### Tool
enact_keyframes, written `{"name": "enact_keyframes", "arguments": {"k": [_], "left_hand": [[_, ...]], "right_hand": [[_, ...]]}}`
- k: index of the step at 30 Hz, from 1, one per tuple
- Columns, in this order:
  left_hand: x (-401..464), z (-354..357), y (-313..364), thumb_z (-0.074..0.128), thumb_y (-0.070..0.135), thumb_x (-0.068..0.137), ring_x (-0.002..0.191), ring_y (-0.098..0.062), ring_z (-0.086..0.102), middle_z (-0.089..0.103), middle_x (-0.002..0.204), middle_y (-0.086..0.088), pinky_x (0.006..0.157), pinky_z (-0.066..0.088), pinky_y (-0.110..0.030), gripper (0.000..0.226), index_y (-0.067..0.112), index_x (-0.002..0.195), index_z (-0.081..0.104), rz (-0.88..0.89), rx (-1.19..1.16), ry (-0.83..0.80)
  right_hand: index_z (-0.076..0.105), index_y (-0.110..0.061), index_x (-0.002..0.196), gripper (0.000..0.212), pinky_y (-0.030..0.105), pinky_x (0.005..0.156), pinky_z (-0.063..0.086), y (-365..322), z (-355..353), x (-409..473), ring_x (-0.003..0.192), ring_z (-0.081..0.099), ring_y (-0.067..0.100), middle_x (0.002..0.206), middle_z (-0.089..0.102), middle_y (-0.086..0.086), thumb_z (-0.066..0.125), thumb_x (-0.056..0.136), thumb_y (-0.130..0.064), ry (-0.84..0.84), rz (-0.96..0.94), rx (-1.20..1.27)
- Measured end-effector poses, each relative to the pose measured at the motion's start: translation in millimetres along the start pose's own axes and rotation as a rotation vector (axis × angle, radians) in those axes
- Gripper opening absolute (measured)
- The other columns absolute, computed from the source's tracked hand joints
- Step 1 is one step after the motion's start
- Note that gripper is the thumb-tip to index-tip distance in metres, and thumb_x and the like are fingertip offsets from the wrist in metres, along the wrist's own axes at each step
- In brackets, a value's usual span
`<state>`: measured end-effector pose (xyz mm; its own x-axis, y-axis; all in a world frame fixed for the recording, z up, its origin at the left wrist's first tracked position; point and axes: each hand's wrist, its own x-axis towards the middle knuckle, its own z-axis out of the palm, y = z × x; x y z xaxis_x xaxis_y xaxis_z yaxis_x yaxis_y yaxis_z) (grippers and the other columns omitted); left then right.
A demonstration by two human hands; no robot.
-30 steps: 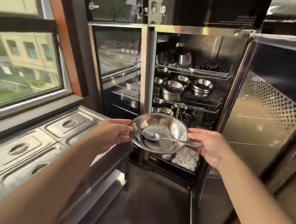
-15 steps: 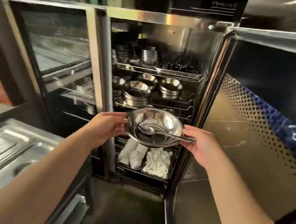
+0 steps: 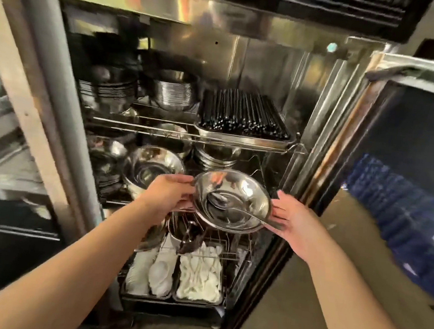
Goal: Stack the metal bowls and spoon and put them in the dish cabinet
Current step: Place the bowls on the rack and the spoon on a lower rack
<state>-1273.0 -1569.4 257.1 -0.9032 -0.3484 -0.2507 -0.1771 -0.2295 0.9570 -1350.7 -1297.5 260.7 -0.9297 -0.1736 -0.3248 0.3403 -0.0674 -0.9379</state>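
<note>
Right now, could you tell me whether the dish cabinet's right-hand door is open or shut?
Open. The door is swung out to the right, and the shelves inside, with stacked bowls, are in plain sight.

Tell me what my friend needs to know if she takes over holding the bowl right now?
Left hand: fingers on the left rim of the metal bowl.
Right hand: supports the right rim, by the handle of the spoon.
Spoon lies inside the bowl, which is held in front of the open dish cabinet, level with the middle shelf.
Done: spoon loaded into the bowl and carried to the cabinet.
Left: set it on a shelf, perhaps beside the bowl stack, then let go.
</note>
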Motion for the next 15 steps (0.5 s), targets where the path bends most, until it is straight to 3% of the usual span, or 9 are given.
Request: {"name": "enact_keyframes", "arguments": {"k": [4, 9, 11, 13, 15], "left_hand": [[43.5, 8.3, 6.2, 0.063, -0.002, 0.091, 0.082, -0.022, 0.074, 0.077, 0.099, -0.015, 0.068, 0.06, -0.029, 0.03, 0.005, 0.121, 0.065, -0.022, 0.008, -0.007], [90.0, 24.2, -2.6, 0.07, 0.008, 0.089, 0.091, -0.025, 0.07, 0.071, 0.115, -0.022, 0.075, 0.057, -0.029, 0.04, 0.002, 0.127, 0.059, -0.085, 0.063, 0.015], [99.8, 29.8, -6.5, 0.07, 0.008, 0.089, 0.096, -0.027, 0.07, 0.072, 0.112, -0.017, 0.082, 0.057, -0.032, 0.028, 0.003, 0.116, 0.063, -0.092, 0.09, 0.012], [108.2, 37.5, -10.0, 0.066, 0.004, 0.09, 0.099, -0.03, 0.068, 0.07, 0.103, -0.015, 0.086, 0.057, -0.036, 0.003, 0.007, 0.09, 0.066, -0.099, 0.091, 0.019], [116.9, 45.0, -15.9, 0.063, 0.005, 0.092, 0.104, -0.034, 0.07, 0.072, 0.107, -0.023, 0.096, 0.056, -0.042, 0.006, 0.004, 0.088, 0.068, -0.113, 0.115, 0.018]], "right_hand": [[0.072, -0.015, 0.101, 0.017, 0.031, 0.061, 0.06, -3.8, 12.8, 34.4, 0.073, 0.078, 0.019, 0.083, 0.081, 0.005, 0.063, 0.098, -0.029, 0.052, 0.007, -0.101], [0.074, -0.006, 0.101, 0.039, 0.053, 0.094, 0.056, -6.5, 24.3, 75.6, 0.1, 0.072, 0.036, 0.105, 0.076, 0.018, 0.07, 0.083, -0.041, 0.252, -0.001, -0.305], [0.076, -0.009, 0.093, 0.041, 0.053, 0.094, 0.057, -7.0, 27.0, 86.0, 0.096, 0.071, 0.037, 0.1, 0.075, 0.018, 0.068, 0.077, -0.045, 0.265, -0.023, -0.391], [0.075, -0.011, 0.084, 0.037, 0.052, 0.089, 0.059, -5.4, 29.7, 97.6, 0.087, 0.073, 0.035, 0.091, 0.075, 0.017, 0.064, 0.079, -0.046, 0.261, -0.047, -0.491], [0.071, -0.013, 0.083, 0.036, 0.051, 0.084, 0.061, -2.5, 31.5, 111.1, 0.081, 0.073, 0.029, 0.087, 0.073, 0.012, 0.059, 0.082, -0.047, 0.233, -0.066, -0.588]]}}
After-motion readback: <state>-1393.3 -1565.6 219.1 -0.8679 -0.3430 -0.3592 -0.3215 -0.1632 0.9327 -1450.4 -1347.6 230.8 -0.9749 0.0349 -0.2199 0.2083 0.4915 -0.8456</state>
